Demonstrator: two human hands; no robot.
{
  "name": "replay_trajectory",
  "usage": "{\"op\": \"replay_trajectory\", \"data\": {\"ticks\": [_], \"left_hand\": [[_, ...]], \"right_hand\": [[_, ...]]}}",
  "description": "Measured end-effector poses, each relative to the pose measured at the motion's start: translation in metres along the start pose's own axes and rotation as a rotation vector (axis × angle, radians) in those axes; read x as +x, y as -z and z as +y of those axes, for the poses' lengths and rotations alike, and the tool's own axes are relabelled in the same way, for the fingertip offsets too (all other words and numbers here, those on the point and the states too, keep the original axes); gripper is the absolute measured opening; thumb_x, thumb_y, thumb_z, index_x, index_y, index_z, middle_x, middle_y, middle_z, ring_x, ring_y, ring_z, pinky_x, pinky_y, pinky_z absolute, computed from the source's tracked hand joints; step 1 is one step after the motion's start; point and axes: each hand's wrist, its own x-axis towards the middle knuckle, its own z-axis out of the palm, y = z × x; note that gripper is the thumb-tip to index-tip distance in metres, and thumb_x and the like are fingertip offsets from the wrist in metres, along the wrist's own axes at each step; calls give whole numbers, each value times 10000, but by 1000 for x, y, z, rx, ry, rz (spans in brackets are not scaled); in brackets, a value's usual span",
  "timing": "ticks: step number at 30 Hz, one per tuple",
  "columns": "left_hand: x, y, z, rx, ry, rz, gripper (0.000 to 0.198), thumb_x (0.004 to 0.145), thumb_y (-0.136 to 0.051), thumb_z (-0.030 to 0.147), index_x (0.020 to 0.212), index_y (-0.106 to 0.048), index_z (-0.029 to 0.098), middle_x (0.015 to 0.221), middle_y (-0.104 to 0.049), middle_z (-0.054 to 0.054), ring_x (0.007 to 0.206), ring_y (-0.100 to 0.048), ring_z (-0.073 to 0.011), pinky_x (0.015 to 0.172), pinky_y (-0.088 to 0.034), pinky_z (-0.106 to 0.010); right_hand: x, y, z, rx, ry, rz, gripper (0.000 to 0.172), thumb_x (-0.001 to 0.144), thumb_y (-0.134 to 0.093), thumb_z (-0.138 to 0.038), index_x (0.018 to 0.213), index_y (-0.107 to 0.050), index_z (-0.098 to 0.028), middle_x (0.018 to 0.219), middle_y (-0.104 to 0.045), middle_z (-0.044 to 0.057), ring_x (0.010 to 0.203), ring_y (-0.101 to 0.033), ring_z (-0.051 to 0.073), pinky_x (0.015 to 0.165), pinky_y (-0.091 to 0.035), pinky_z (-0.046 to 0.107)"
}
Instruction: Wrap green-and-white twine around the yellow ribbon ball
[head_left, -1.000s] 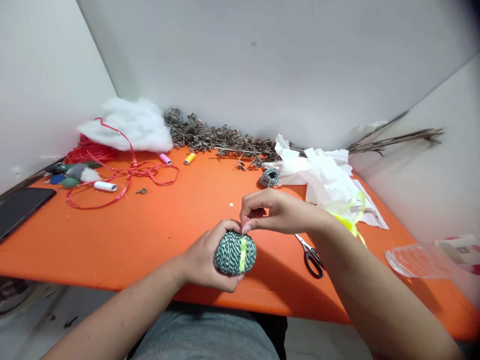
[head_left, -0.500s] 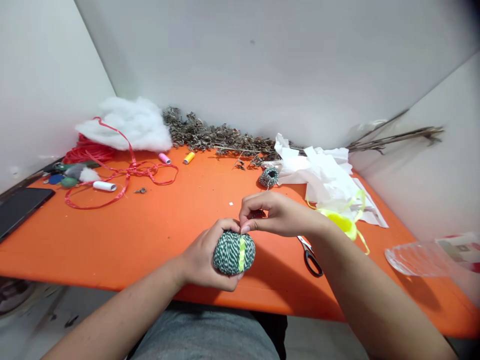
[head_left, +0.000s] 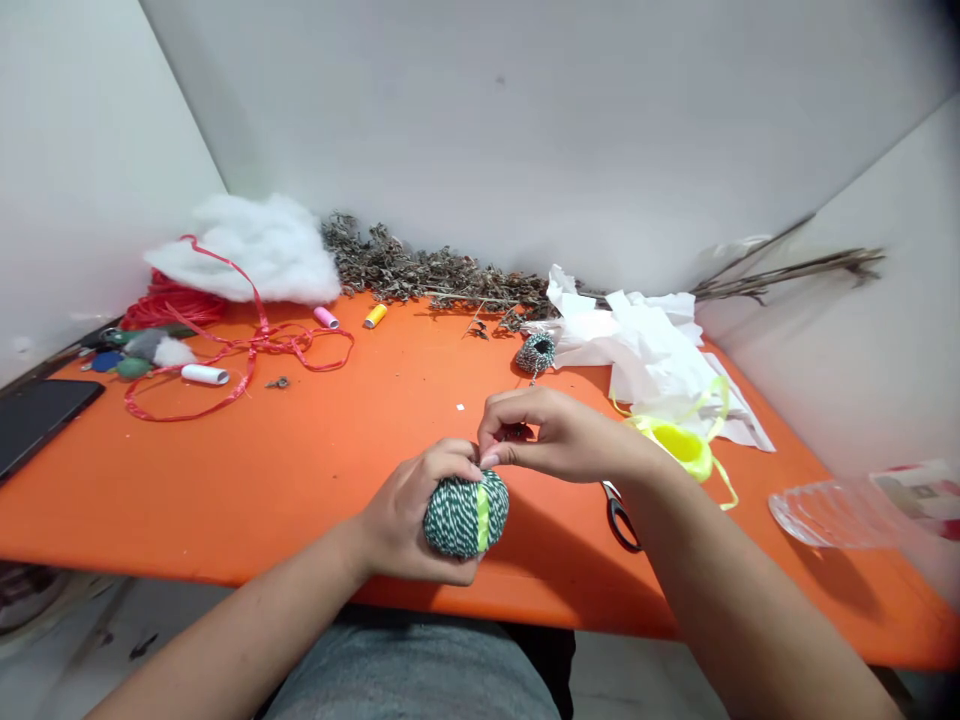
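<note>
My left hand (head_left: 412, 510) is wrapped around a ball of green-and-white twine (head_left: 454, 520) near the table's front edge. A strip of yellow-green ribbon (head_left: 483, 517) runs over the ball from top to bottom. At the ball's upper edge, the thumb and forefinger of my right hand (head_left: 544, 430) are pinched together. What lies between those fingertips is too small to make out. Something dark red shows in the gap behind them. Scissors (head_left: 621, 522) with black handles lie partly behind my right forearm. A smaller roll of similar twine (head_left: 535, 352) rests beyond my right hand.
Red ribbon (head_left: 262, 340), white stuffing (head_left: 255, 250) and thread spools, one yellow (head_left: 375, 316), lie left. Dried stems (head_left: 435, 270) line the back. White paper (head_left: 652, 340), yellow ribbon (head_left: 694, 455) and a clear plastic container (head_left: 832, 510) are right. A phone (head_left: 45, 415) lies far left.
The ball has tipped slightly and sits a little lower in my left hand, whose fingers now reach further over its top. My right hand keeps its pinch at almost the same spot.
</note>
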Motion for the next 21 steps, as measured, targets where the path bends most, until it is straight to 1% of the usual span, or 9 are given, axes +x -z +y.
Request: {"op": "replay_trajectory", "data": {"ticks": [4,7,9,10,11,14,16,18,21], "left_hand": [[3,5,9,111,-107,-31,766,690,-825,328,1344,-426,344,1224,-558,-102,1059,-637,-260,846,-564,-380],[3,6,17,191,-164,-74,719,726,-822,409,1346,-462,347,1211,-592,-107,988,-660,-252,801,-573,-366],[1,6,22,207,-195,-101,625,749,-807,402,1302,-520,347,1188,-623,-99,957,-673,-249,770,-574,-350],[0,5,24,202,-183,-111,555,768,-791,378,1267,-553,350,1179,-636,-90,946,-678,-243,764,-574,-344],[-2,3,27,188,-142,-117,481,789,-770,346,1232,-583,354,1172,-646,-80,938,-683,-235,769,-576,-343],[-9,-2,32,95,53,-107,342,823,-712,295,1152,-638,354,1131,-668,-64,913,-699,-226,803,-591,-371],[-13,-5,34,14,127,-94,342,795,-730,321,1127,-653,351,1099,-673,-73,897,-705,-243,808,-603,-401],[-15,-9,34,-35,149,-104,369,738,-773,355,1093,-669,352,1072,-671,-79,883,-706,-261,797,-611,-417],[-15,-12,34,3,144,-132,377,672,-812,379,1031,-698,353,1016,-654,-76,862,-693,-271,759,-618,-413]], "right_hand": [[-8,-7,-20,-97,60,90,104,951,-673,-216,879,-685,-142,795,-662,33,703,-578,113,620,-431,224],[-17,-10,-33,-124,73,86,78,960,-654,-184,894,-683,-152,801,-657,35,716,-596,122,645,-453,235],[-23,-10,-38,-135,66,76,73,960,-655,-184,898,-683,-159,801,-655,36,715,-601,126,647,-462,239],[-25,-10,-40,-141,63,78,72,962,-653,-183,900,-683,-161,802,-655,37,715,-603,126,649,-465,239],[-28,-10,-42,-151,62,86,71,964,-649,-181,903,-683,-163,804,-655,38,716,-605,125,651,-468,238],[-35,-13,-45,-185,70,122,81,979,-625,-177,922,-683,-172,807,-648,41,719,-604,126,650,-472,237],[-39,-16,-46,-196,84,141,97,991,-605,-189,934,-683,-180,810,-637,45,719,-598,130,644,-476,240],[-41,-20,-47,-203,89,159,113,1001,-585,-195,953,-687,-186,817,-627,49,722,-591,135,639,-479,243],[-41,-23,-46,-197,90,167,125,1002,-577,-178,997,-702,-192,847,-633,56,746,-594,140,654,-483,248]]}}
